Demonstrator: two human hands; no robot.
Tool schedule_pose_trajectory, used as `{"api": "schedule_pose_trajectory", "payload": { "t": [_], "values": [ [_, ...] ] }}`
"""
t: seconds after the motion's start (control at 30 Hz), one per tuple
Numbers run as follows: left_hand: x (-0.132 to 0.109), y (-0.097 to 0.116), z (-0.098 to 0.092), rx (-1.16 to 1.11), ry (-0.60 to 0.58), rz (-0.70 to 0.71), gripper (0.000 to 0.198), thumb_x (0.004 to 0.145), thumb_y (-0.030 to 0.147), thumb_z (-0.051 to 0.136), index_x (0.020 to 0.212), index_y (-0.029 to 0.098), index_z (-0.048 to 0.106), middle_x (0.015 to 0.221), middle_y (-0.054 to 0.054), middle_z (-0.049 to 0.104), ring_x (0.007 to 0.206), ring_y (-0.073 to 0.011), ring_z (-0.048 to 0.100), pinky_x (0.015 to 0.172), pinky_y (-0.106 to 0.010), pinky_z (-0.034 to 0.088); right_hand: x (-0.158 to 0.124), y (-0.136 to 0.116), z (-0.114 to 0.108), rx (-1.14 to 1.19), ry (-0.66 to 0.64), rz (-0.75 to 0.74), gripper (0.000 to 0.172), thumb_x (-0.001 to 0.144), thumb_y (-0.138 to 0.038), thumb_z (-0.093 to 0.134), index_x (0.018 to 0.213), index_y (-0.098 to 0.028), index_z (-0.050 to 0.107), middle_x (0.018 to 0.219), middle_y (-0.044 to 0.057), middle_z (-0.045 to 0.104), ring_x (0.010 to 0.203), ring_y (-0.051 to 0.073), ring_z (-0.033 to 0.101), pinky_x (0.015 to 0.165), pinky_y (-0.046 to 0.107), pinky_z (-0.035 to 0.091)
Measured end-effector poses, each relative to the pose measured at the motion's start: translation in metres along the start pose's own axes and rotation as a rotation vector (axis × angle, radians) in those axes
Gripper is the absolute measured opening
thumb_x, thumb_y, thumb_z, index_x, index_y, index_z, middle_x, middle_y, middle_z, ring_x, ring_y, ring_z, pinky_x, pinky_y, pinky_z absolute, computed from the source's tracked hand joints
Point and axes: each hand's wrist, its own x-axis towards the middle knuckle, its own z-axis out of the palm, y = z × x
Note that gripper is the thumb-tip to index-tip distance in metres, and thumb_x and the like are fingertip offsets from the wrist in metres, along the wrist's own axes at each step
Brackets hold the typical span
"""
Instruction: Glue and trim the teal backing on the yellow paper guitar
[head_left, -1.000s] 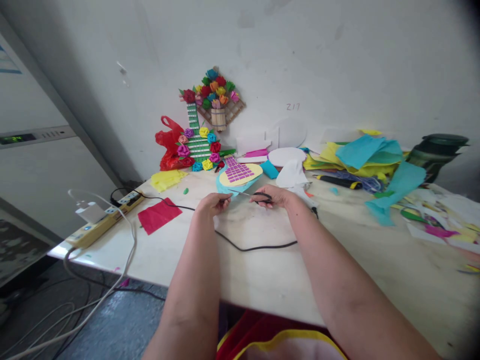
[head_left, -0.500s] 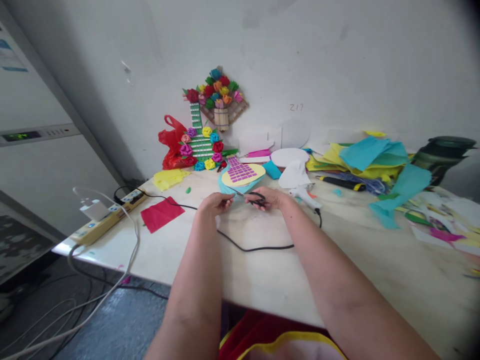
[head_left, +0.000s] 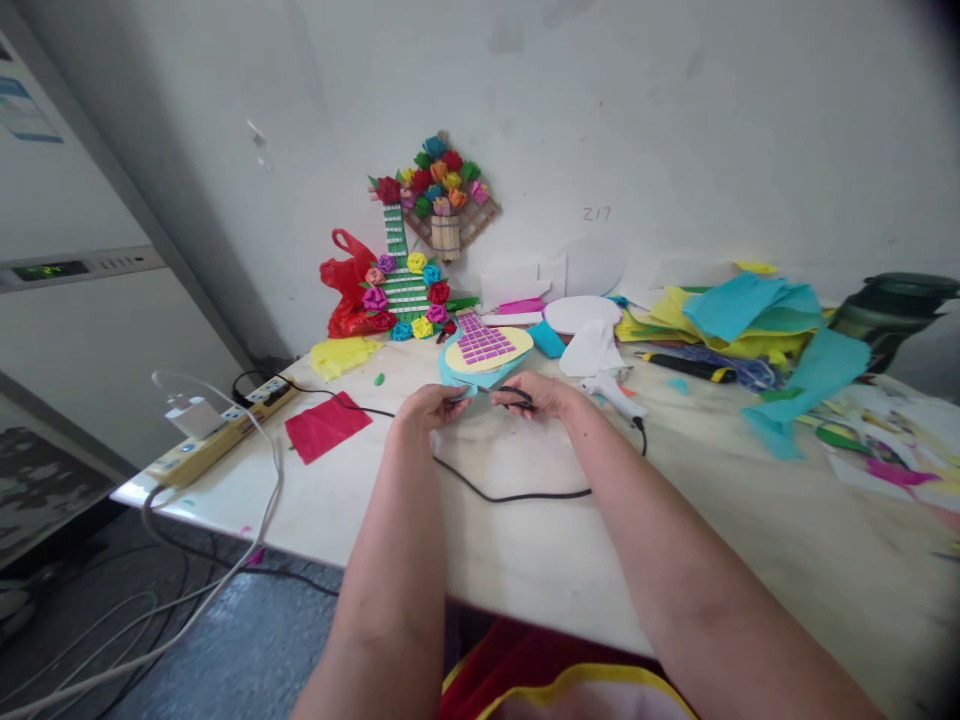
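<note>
My right hand (head_left: 536, 395) is closed round the handles of a pair of black-handled scissors (head_left: 517, 397), their blades pointing left. Between the fingers of my left hand (head_left: 431, 408) is pinched a small piece of blue paper (head_left: 470, 391), touching or very near the blades. Just beyond both hands lies a guitar-shaped cutout (head_left: 516, 344), cream with purple squares, resting on blue paper. A black cable (head_left: 491, 498) runs across the table beneath my forearms.
A white glue gun (head_left: 616, 395) lies right of my right hand, with a black and yellow cutter (head_left: 686, 367) behind. Red paper (head_left: 328, 427) and a power strip (head_left: 225, 432) are on the left. Flower-decorated crafts (head_left: 405, 290) stand at the wall; coloured paper (head_left: 750, 310) is heaped right.
The small blue paper shows more plainly at my left fingertips, and the scissors' blades have shifted slightly against it. My head view has turned a little left.
</note>
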Motion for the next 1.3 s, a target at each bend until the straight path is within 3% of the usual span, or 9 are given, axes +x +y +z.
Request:
{"api": "schedule_pose_trajectory", "payload": {
  "t": [0.17,0.43,0.67,0.87,1.03,1.3],
  "values": [
    [-0.002,0.000,-0.002,-0.032,-0.013,0.031,0.012,0.083,0.002,0.045,0.082,0.007,0.055,0.060,-0.008,0.063,0.053,-0.0153,0.065,0.051,-0.022,0.054,0.003,0.004,-0.001,0.030,-0.063,0.054,0.035,0.074,-0.045,0.063,0.080,-0.011,0.060,0.046,-0.003,0.052,0.032,0.004,0.041,0.029,0.015,0.027],
    [0.002,-0.001,-0.004,-0.013,-0.046,0.029,0.012,0.084,0.005,0.044,0.081,0.008,0.054,0.063,-0.010,0.064,0.056,-0.0147,0.065,0.053,-0.021,0.055,0.012,-0.010,0.004,-0.023,-0.092,0.076,0.043,0.075,-0.053,0.058,0.080,-0.011,0.057,0.048,-0.001,0.055,0.033,0.005,0.045,0.026,0.014,0.021],
    [0.001,-0.001,-0.004,-0.026,-0.062,0.030,0.014,0.085,0.004,0.043,0.080,0.007,0.056,0.060,-0.010,0.064,0.051,-0.0132,0.063,0.049,-0.019,0.053,0.014,-0.013,0.013,-0.002,-0.025,0.065,0.038,0.075,-0.049,0.060,0.078,-0.011,0.057,0.045,-0.003,0.052,0.032,0.004,0.043,0.027,0.014,0.024],
    [0.000,0.000,-0.006,-0.040,-0.038,0.023,0.012,0.084,0.004,0.044,0.084,0.006,0.055,0.059,-0.009,0.063,0.052,-0.0136,0.064,0.050,-0.019,0.053,0.017,-0.008,0.018,0.010,0.040,0.009,0.030,0.071,-0.039,0.067,0.063,-0.013,0.053,0.041,-0.006,0.046,0.031,0.001,0.034,0.029,0.013,0.024],
    [-0.001,0.002,-0.006,-0.023,-0.021,0.027,0.019,0.089,0.013,0.037,0.089,0.006,0.054,0.061,-0.011,0.064,0.055,-0.0162,0.065,0.053,-0.023,0.054,0.017,-0.008,0.020,0.030,0.034,0.063,0.028,0.072,-0.040,0.066,0.070,-0.013,0.056,0.042,-0.006,0.048,0.031,0.002,0.036,0.030,0.013,0.027],
    [0.001,0.002,-0.008,0.006,-0.053,0.032,0.021,0.088,0.008,0.034,0.091,0.005,0.055,0.063,-0.012,0.065,0.058,-0.0168,0.066,0.057,-0.024,0.054,0.018,-0.020,0.029,0.073,0.014,0.143,0.037,0.076,-0.049,0.060,0.069,-0.014,0.052,0.045,-0.002,0.052,0.032,0.004,0.041,0.030,0.013,0.029]
  ]
}}
